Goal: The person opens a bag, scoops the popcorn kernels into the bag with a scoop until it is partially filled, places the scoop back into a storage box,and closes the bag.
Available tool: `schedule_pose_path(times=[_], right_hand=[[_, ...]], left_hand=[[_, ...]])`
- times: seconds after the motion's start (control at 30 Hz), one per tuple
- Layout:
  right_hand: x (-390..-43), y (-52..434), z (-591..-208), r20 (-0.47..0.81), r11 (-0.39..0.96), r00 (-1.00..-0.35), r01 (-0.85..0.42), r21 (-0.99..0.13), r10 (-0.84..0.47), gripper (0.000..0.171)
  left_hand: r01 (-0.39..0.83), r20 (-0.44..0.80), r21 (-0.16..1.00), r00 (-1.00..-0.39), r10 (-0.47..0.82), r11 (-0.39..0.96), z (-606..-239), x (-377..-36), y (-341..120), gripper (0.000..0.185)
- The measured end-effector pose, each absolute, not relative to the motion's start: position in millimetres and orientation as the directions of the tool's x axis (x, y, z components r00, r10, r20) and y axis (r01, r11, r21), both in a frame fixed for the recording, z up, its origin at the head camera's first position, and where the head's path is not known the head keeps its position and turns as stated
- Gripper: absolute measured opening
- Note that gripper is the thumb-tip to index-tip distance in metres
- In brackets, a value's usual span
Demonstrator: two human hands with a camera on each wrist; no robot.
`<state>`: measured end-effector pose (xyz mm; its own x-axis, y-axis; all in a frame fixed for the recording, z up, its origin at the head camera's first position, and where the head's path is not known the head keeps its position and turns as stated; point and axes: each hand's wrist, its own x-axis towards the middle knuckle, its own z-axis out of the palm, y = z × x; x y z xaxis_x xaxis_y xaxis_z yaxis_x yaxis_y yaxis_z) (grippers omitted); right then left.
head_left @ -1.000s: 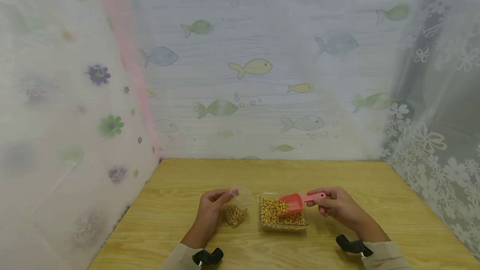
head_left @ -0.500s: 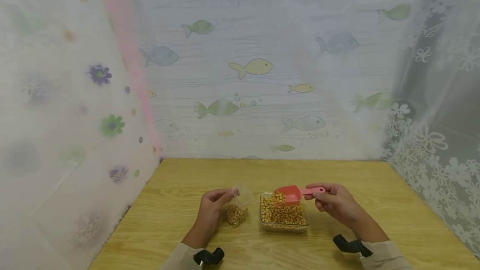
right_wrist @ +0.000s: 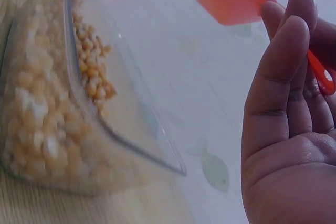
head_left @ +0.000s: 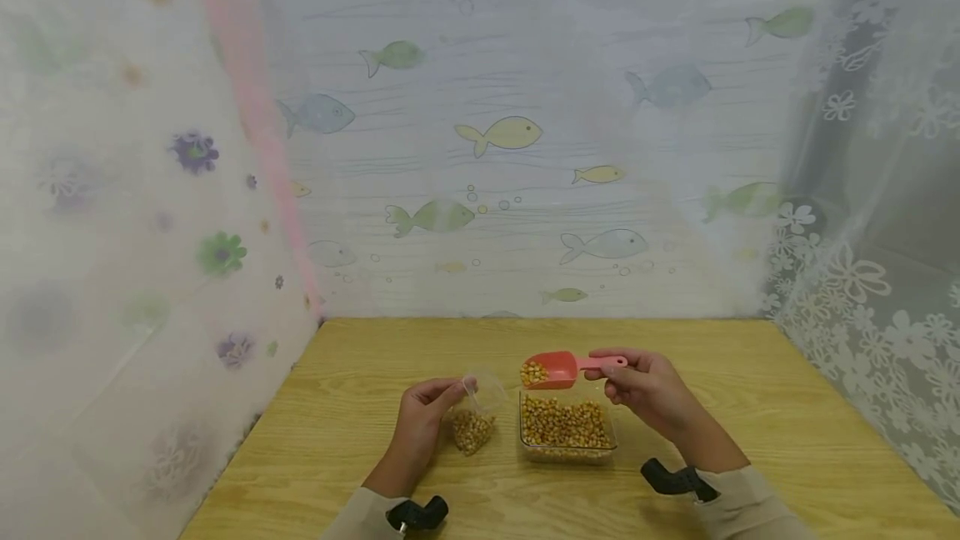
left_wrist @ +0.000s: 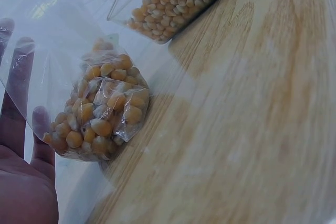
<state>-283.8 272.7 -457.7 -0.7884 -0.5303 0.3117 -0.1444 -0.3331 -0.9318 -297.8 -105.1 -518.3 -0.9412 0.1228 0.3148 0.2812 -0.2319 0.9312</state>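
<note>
We see the left hand pinching the upper edge of a thin, clear plastic bag between thumb and fingers. Held up there, we judge, the film stands above its filling, so the mouth need not fold over. We cannot tell whether the bag's bottom touches the pale wood-grain surface.

The right hand grips the handle of a pinkish-red plastic scoop between thumb and fingers. To us, that hold suits turning the wrist and leaves the bowl unobstructed. The scoop hangs above the back part of a clear, rectangular, glass-like container, apart from it, its lip pointing left towards the bag. The container stands between the hands, on the bag's right, probably so that either is within short reach and stray kernels drop back in.

Yellow-orange corn kernels with paler tips fill much of the container, and we find a small heap of them gathered at the scoop's lip. In the left wrist view the bag looks crinkled and glossy, its lower part plump with kernels, its upper film loose and see-through.
</note>
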Motion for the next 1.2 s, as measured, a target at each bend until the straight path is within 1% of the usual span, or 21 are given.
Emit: schedule_pose_path(times=[0.17,0.43,0.7,1.0,1.2], right_hand=[[-286,259,-454,0.298,-0.322,-0.805,-0.141,-0.936,-0.513,0.032],[-285,240,-446,0.260,-0.280,-0.832,-0.132,-0.951,-0.491,0.032],[-281,225,-440,0.232,-0.231,-0.844,-0.133,-0.964,-0.483,0.038],[-282,206,-433,0.139,-0.068,-0.916,-0.122,-0.990,-0.376,0.049],[-281,193,-428,0.137,0.003,-0.929,-0.147,-0.989,-0.343,0.047]], left_hand=[[0.278,0.312,0.931,-0.942,0.120,-0.237,-517,-297,-105,0.029],[0.275,0.313,0.928,-0.942,0.125,-0.251,-518,-298,-105,0.026],[0.286,0.327,0.922,-0.936,0.130,-0.261,-520,-300,-105,0.022],[0.288,0.335,0.917,-0.931,0.145,-0.275,-521,-312,-109,0.028],[0.274,0.322,0.923,-0.934,0.154,-0.272,-521,-320,-113,0.031]])
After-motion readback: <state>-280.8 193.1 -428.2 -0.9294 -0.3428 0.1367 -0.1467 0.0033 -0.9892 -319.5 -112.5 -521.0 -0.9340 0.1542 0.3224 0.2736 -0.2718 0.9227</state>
